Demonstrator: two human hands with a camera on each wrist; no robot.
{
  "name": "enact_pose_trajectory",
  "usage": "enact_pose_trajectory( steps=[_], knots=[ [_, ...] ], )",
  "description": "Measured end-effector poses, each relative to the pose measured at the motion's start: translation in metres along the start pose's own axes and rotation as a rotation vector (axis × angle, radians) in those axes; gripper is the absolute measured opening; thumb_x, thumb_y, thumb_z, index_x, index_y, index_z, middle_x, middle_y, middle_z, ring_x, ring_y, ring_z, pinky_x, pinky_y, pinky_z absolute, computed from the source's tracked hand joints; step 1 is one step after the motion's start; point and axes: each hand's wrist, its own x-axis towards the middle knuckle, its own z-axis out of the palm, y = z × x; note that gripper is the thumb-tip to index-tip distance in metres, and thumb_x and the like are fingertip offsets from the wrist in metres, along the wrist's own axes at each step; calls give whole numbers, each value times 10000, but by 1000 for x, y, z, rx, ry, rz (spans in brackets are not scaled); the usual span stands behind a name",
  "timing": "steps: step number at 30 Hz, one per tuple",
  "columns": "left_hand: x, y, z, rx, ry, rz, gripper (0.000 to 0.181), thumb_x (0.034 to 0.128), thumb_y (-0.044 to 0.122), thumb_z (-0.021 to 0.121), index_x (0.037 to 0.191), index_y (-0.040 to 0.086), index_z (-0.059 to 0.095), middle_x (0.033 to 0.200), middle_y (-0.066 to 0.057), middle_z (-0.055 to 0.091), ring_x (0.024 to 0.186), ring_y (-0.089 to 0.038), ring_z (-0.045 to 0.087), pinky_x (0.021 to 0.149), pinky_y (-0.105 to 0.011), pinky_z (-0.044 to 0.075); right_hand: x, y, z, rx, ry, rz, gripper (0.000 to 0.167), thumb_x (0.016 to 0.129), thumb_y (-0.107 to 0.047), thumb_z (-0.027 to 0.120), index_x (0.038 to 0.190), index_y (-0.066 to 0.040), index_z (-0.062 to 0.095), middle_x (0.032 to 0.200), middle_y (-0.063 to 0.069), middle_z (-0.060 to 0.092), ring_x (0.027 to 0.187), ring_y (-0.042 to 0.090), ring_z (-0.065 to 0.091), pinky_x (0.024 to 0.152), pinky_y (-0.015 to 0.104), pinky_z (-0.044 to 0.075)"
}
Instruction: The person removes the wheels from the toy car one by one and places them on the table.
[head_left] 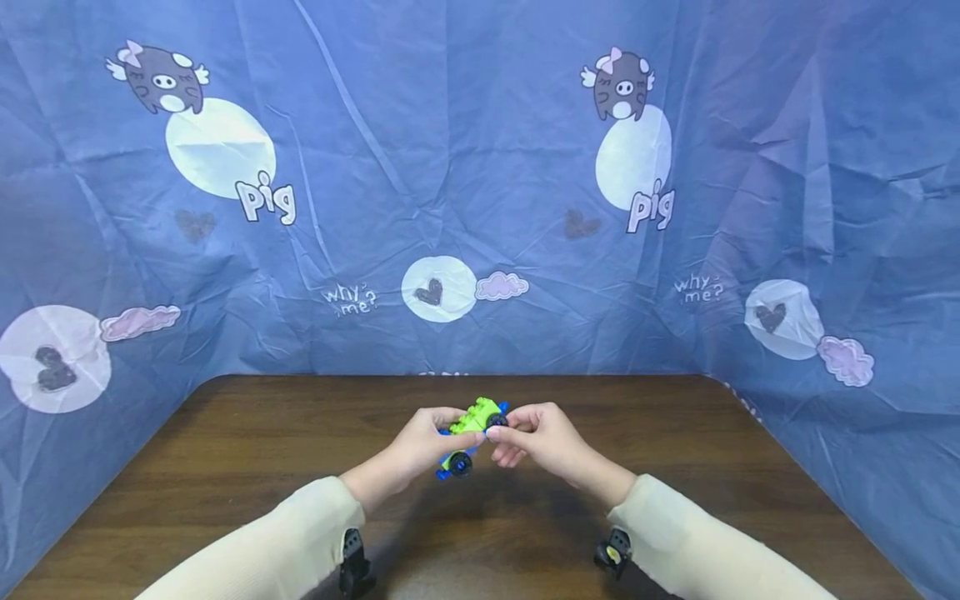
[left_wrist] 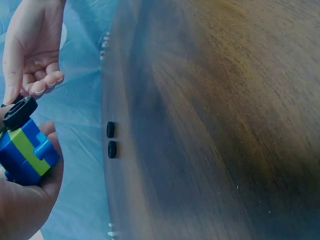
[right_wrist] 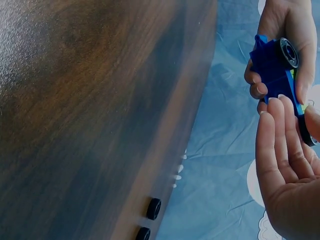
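A toy car of green and blue building bricks point(head_left: 471, 417) is held up above the table, tilted, between both hands. My left hand point(head_left: 408, 443) grips its body, thumb along the near side. With thumb and forefinger, my right hand point(head_left: 553, 442) pinches the black wheel point(head_left: 497, 422) at the car's right end. Another black wheel point(head_left: 461, 464) sits at the lower left end. The right wrist view shows the blue underside point(right_wrist: 270, 65), with the right hand's other fingers point(right_wrist: 282, 135) extended close to it. The far side wheels are mostly hidden.
Two loose black tyres point(left_wrist: 111, 140) stand on the brown wooden table point(head_left: 262, 425) near its edge, seen in the wrist views. A blue printed cloth point(head_left: 465, 183) hangs behind and at both sides. Dark wrist cameras point(head_left: 354, 562) are strapped on the pale sleeves point(head_left: 300, 533).
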Motion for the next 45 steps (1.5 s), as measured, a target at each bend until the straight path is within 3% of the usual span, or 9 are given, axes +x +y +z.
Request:
enact_pose_trajectory(
  steps=[7,13,21,27,37,40,45],
  knots=[
    [1,-2,2,60,55,8,405,843,256,738,1117,-35,670,939,-82,726,722,-92,620,647,-253,520,2,-1,3,-32,45,-13,285,911,-123,667,917,162,645,725,244,702,594,187,688,688,599,529],
    [1,1,4,120,70,2,377,850,267,734,1071,-35,686,863,-54,718,713,-98,626,653,-248,520,1,0,5,-66,66,-8,293,912,-135,669,924,158,654,715,231,703,601,253,695,673,578,541],
    [0,5,9,100,74,-22,329,857,243,728,1027,-37,698,822,-55,712,680,-88,613,635,-240,514,-1,-3,7,-102,113,-10,246,907,-113,670,919,132,677,721,256,698,624,352,694,629,517,565],
    [1,6,10,86,77,-28,322,867,240,718,1031,-36,696,853,-74,719,691,-85,614,649,-237,511,2,-3,6,-100,133,6,226,899,-100,676,926,124,688,724,240,704,618,289,703,629,475,577],
    [4,3,8,118,110,-22,318,860,245,733,1018,-28,699,818,-33,696,707,-98,595,666,-248,494,5,0,9,-149,153,-26,202,891,-100,684,898,101,699,707,218,707,623,320,703,623,464,577],
    [4,5,8,109,114,-34,316,860,238,731,1022,-31,697,809,-37,699,687,-95,603,647,-244,501,5,-1,10,-170,170,-28,194,885,-107,692,887,86,707,703,204,710,618,306,703,591,379,581],
    [2,7,7,94,124,-43,304,861,219,727,1023,-36,694,813,-52,711,678,-94,619,634,-240,512,5,-3,11,-196,187,-34,189,880,-118,699,876,70,715,695,186,713,619,298,704,587,362,578]
  ],
)
